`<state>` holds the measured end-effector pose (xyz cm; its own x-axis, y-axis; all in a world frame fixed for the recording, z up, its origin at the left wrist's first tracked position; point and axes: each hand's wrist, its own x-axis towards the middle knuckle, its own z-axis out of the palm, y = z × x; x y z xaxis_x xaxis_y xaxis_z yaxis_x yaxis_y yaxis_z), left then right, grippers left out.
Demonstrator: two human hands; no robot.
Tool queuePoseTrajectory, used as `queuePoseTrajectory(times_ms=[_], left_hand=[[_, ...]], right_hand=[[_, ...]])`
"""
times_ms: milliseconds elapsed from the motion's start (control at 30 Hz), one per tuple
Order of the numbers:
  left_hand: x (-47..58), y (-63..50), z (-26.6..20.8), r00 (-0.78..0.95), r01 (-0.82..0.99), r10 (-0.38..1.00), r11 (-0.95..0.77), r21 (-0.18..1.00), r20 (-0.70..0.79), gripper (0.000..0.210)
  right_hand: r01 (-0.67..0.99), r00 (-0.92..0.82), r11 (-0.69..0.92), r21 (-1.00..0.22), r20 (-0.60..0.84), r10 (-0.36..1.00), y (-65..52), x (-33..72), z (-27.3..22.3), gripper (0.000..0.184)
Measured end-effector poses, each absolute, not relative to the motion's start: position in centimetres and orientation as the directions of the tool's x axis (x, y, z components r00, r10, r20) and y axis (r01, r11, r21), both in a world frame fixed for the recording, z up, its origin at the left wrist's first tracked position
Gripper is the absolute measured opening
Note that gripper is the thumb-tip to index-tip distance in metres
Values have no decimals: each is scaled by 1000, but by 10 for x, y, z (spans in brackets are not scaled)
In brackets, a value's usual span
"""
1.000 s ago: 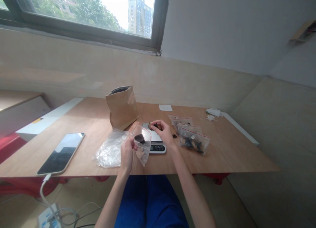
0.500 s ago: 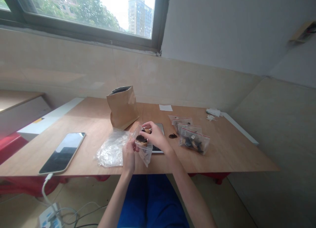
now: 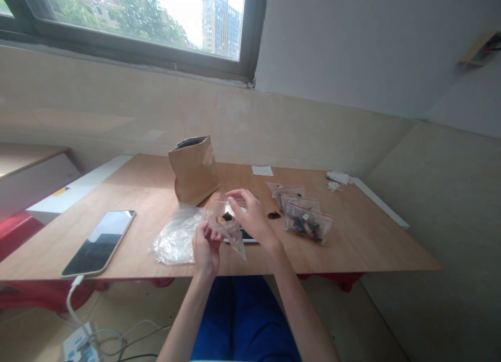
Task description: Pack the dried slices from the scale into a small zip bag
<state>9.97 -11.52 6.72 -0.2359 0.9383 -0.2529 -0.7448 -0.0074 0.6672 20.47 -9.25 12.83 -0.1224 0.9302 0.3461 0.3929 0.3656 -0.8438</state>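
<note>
Wooden tabletop (image 3: 364, 236) below, the left hand (image 3: 206, 247) grasps a bag (image 3: 231, 230); right hand (image 3: 252, 218) arches, grip unclear.

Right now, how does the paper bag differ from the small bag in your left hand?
The paper bag is brown and opaque; the small bag is clear. The paper bag stands on the table; the small bag is held in the left hand. Both look open.

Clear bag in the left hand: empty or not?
Not empty: dark and tan pieces show in the clear bag held by the left hand. How full, I can't tell.
</note>
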Motion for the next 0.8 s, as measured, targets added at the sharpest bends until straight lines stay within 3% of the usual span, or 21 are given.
queuePoseTrajectory(times_ms=[67, 133, 200, 267, 433, 500, 567, 633, 700, 800], left_hand=[[98, -115, 69, -242, -796, 932, -31, 605, -269, 33], [97, -116, 71, -244, -814, 934, -51, 579, -260, 33], [100, -118, 74, -236, -803, 943, -54, 594, -233, 32], [104, -120, 75, -231, -773, 952, -54, 632, -201, 33], [113, -129, 72, -82, -639, 996, -17, 769, -46, 36], [112, -133, 66, -26, -526, 998, -58, 848, 53, 32], [106, -136, 59, -128, -356, 982, -179, 917, 142, 28], [98, -137, 52, -382, -151, 903, -271, 951, 197, 21], [90, -134, 46, -528, -63, 829, -255, 965, 184, 25], [82, -127, 42, -315, -109, 937, -196, 975, 153, 35]], right_hand=[[388, -101, 383, -838, 375, 922, -102, 211, 125, 21], [381, -124, 337, -861, 314, 941, -114, 215, 117, 36], [336, -162, 268, -903, 225, 961, -123, 216, 106, 57], [248, -158, 237, -939, 202, 967, -129, 215, 94, 63], [136, -1, 264, -955, 266, 964, -133, 215, 83, 30], [121, 39, 286, -951, 292, 956, -135, 221, 81, 24], [49, 88, 291, -955, 294, 952, -136, 230, 75, 24], [-52, 159, 279, -959, 268, 950, -138, 239, 66, 25], [-118, 221, 255, -960, 225, 949, -139, 246, 55, 27], [-129, 212, 217, -968, 187, 959, -141, 251, 41, 27]])
